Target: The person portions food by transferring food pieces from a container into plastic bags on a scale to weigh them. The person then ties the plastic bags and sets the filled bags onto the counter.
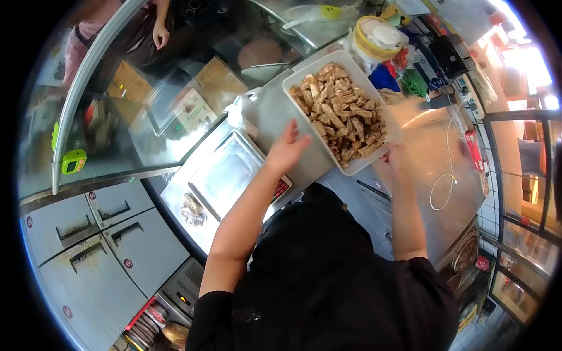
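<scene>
Locating the parts, head view (only view): white tub, filled w/ brown food pieces, sits ahead of the person, slightly R of center. Long axis runs diagonally, from far L to near R, so the near short end faces the R hand and one long wall faces the L hand. Whether the near end is supported from below: can't tell.

R hand is the nearer one — in contact at the tub's near R corner. Fingers curled in, gripping the rim; fingertips partly hidden, so firmness of hold can't be read.

L hand is just beside the long wall, apart from it. Tub lies to the R of its fingers. Fingers extended and spread, thumb out toward the tub; nothing held.

Adj. items: scale w/ flat metal pan, L of the L forearm; clear bag beside it; metal counter R of the tub, w/ white cable on it; yellow bucket near the tub's far end.
</scene>
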### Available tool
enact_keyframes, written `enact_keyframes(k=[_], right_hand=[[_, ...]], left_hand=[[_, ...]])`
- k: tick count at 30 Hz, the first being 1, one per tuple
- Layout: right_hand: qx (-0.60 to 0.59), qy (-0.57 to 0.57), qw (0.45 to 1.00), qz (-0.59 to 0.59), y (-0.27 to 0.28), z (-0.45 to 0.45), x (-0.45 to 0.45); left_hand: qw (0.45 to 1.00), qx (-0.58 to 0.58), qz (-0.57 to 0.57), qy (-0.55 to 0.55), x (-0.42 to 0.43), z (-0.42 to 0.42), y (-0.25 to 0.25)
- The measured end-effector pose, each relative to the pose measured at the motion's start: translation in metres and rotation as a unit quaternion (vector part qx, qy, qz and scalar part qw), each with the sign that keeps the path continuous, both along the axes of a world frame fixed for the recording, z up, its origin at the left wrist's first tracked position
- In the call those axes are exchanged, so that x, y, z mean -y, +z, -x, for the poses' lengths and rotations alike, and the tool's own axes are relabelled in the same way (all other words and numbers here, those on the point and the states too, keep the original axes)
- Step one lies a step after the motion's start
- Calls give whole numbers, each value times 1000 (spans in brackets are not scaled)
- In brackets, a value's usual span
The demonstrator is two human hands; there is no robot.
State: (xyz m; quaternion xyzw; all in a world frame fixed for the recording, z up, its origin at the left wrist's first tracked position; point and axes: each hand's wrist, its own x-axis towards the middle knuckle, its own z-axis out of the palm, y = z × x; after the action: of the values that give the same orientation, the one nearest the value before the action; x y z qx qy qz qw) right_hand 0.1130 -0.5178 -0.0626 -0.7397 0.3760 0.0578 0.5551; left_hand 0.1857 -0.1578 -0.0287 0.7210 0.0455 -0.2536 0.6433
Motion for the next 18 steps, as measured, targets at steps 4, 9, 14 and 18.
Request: enact_keyframes(k=[4, 9, 14, 18], right_hand=[[39, -101, 992, -68, 19, 7, -26], [202, -153, 959, 122, -2, 49, -47], [285, 171, 916, 226, 25, 55, -125], [177, 301, 937, -10, -2, 13, -223]], left_hand=[[950, 152, -151, 229, -90, 43, 38], [851, 92, -208, 474, -232, 134, -11], [877, -59, 4, 478, -292, 191, -72], [872, -114, 139, 456, -276, 183, -77]])
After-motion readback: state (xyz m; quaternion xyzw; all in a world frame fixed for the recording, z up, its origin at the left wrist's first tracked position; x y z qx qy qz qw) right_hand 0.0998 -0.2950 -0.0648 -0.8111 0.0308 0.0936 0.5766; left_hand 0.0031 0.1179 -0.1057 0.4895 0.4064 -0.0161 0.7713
